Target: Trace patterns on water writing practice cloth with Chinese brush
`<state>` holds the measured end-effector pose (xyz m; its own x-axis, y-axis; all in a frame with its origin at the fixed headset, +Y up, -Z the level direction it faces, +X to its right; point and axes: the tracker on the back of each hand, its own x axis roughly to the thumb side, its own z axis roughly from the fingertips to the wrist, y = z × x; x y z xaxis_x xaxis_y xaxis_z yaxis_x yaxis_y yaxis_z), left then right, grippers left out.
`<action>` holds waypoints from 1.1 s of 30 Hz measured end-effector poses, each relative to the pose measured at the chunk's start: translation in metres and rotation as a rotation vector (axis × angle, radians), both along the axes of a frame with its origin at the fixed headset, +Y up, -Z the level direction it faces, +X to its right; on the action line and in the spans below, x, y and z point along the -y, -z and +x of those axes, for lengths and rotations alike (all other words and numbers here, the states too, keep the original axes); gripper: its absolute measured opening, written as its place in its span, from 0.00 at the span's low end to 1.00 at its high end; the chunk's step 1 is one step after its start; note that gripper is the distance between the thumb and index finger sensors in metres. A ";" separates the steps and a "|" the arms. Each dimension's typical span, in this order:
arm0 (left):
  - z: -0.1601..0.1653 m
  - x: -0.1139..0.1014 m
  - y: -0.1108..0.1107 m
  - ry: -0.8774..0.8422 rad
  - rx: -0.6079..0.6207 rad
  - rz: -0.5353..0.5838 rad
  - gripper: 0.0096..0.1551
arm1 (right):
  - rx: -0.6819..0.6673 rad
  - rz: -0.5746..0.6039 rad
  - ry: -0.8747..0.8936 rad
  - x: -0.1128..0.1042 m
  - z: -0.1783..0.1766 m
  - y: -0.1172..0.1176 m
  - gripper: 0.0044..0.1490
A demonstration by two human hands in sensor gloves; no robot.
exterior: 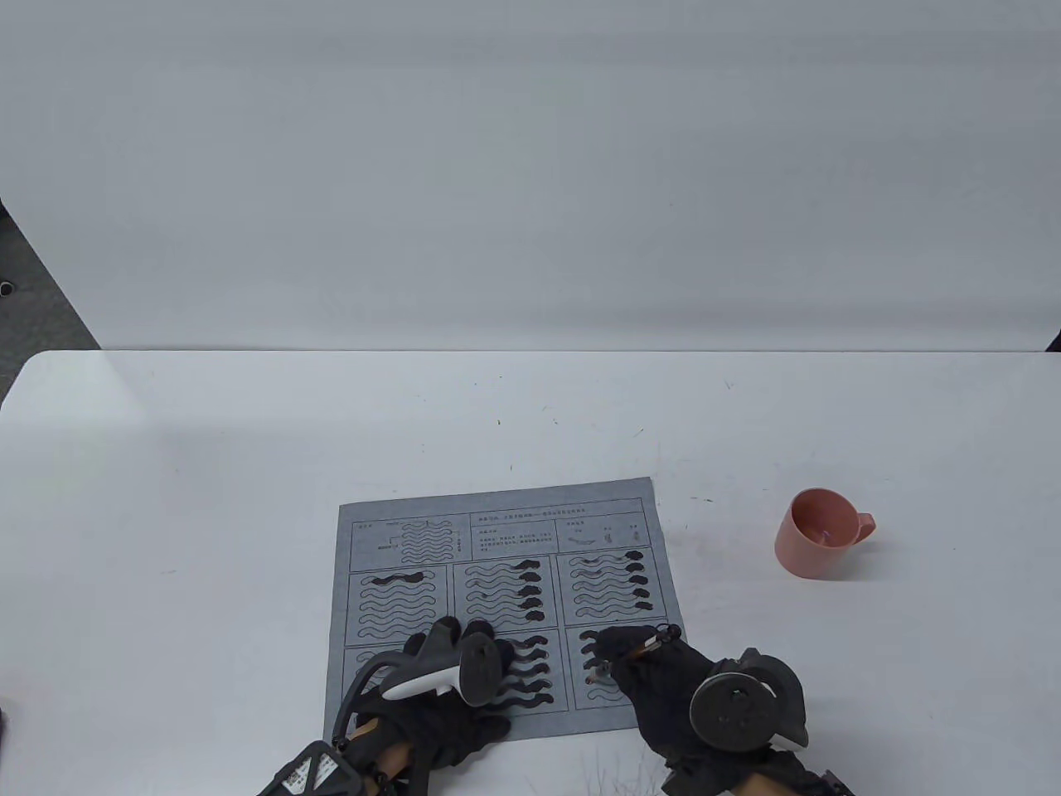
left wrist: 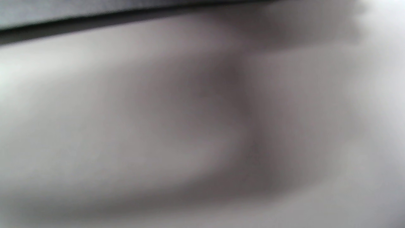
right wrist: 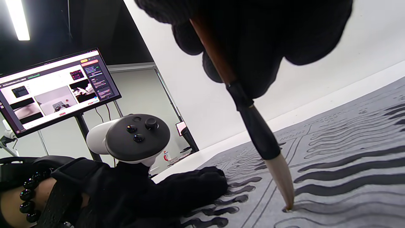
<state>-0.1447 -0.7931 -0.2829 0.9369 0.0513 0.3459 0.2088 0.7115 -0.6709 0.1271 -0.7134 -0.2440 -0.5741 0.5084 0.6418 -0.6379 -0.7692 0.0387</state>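
A grey water writing cloth [exterior: 497, 531] printed with wavy line panels lies near the table's front edge, with several waves darkened. My right hand [exterior: 663, 676] grips a Chinese brush [exterior: 642, 649] over the bottom right panel. In the right wrist view the brush [right wrist: 253, 126] tilts down and its pale tip [right wrist: 286, 198] touches the cloth [right wrist: 348, 152] at the left end of a wavy line. My left hand [exterior: 452, 663] rests flat on the cloth's bottom left part, and it shows in the right wrist view [right wrist: 152, 193] too. The left wrist view is a blur.
A pink cup [exterior: 816, 532] stands on the white table [exterior: 207, 497] to the right of the cloth. A monitor on a stand [right wrist: 57, 91] shows beyond the table in the right wrist view.
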 end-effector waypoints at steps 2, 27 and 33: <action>0.000 0.000 0.000 0.000 0.000 0.000 0.52 | -0.002 -0.006 0.005 0.000 0.000 0.000 0.27; 0.000 0.000 0.000 0.002 0.000 0.001 0.52 | 0.014 0.006 -0.035 0.000 0.000 0.001 0.27; 0.000 0.000 0.000 0.002 0.000 0.001 0.52 | 0.026 -0.008 -0.044 0.001 0.001 0.001 0.26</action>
<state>-0.1447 -0.7931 -0.2828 0.9369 0.0496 0.3460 0.2099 0.7117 -0.6704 0.1282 -0.7140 -0.2452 -0.6123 0.4875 0.6224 -0.6043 -0.7962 0.0293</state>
